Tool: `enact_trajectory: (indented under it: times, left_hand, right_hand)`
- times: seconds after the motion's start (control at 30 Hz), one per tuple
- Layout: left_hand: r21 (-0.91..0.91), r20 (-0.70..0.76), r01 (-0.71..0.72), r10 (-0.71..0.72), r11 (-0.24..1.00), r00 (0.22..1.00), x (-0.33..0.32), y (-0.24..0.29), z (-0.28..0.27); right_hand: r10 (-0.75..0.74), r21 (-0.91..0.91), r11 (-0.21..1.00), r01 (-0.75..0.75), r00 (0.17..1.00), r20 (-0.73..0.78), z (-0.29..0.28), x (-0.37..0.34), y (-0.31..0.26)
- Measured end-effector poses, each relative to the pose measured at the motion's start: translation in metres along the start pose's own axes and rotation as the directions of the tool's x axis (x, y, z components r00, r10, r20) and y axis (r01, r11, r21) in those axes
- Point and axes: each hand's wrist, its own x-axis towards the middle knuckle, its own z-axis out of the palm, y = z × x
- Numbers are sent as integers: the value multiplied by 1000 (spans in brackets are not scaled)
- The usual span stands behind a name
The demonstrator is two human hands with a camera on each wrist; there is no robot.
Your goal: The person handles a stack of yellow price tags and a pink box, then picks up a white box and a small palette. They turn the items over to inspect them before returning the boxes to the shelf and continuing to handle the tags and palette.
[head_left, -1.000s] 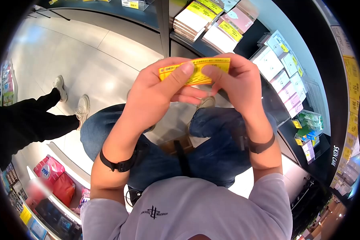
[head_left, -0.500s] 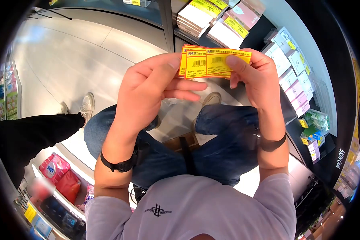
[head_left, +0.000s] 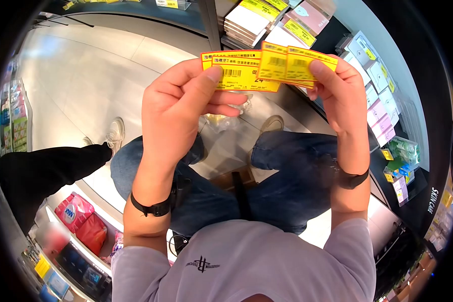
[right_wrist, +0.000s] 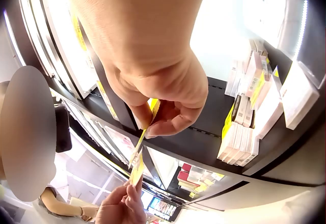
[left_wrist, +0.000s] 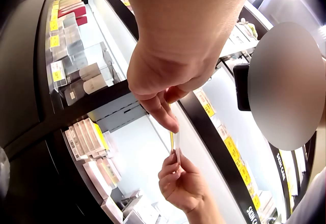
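Note:
Yellow price tags with red borders and barcodes are spread between both hands in the head view. My left hand (head_left: pixel 173 108) pinches the left tags (head_left: pixel 239 75) under its thumb, two edges showing one over the other. The lower fingers extend below them. My right hand (head_left: pixel 347 93) pinches another fanned group of price tags (head_left: pixel 274 63), its thumb across their front. This group overlaps the right end of the left tags. Both wrist views show the tags nearly edge-on: the left wrist view has a thin strip (left_wrist: pixel 172 142), the right wrist view a yellow strip (right_wrist: pixel 136 175).
At the upper right, a shelf holds stacked boxes (head_left: pixel 244 25) with yellow labels. Smaller boxes (head_left: pixel 380 113) fill the display on the right. Another person's black-trousered leg (head_left: pixel 55 168) stands at left. Red and pink bags (head_left: pixel 80 221) sit in a low shelf at lower left.
The tags were stacked close together, then fanned out. My hands have moved apart, splitting the tags into a left and a right group, and my right hand has shifted rightward.

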Motion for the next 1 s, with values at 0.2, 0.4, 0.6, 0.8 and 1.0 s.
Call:
enact_trajectory:
  times: [0.2, 0.4, 0.6, 0.8, 1.0]
  left_hand:
    - [-15, -40, -15, 14, 1000, 999, 0, 1, 4]
    - [39, -58, -44, 46, 998, 997, 0, -5, 9]
    - [-17, -58, 5, -6, 1000, 998, 0, -3, 4]
    - [-83, -69, 6, -12, 997, 998, 0, -1, 1]
    - [52, -131, -87, 93, 995, 987, 0, -6, 0]
  right_hand:
    - [-17, 45, 999, 15, 999, 42, -4, 0, 1]
    - [-28, -61, 998, 29, 999, 27, 24, -9, 5]
    - [-109, -27, 994, 108, 993, -48, 11, 0, 15]
    - [-134, 11, 991, 136, 988, -78, 7, 1, 7]
    - [-145, -5, 989, 145, 989, -31, 9, 0, 9]
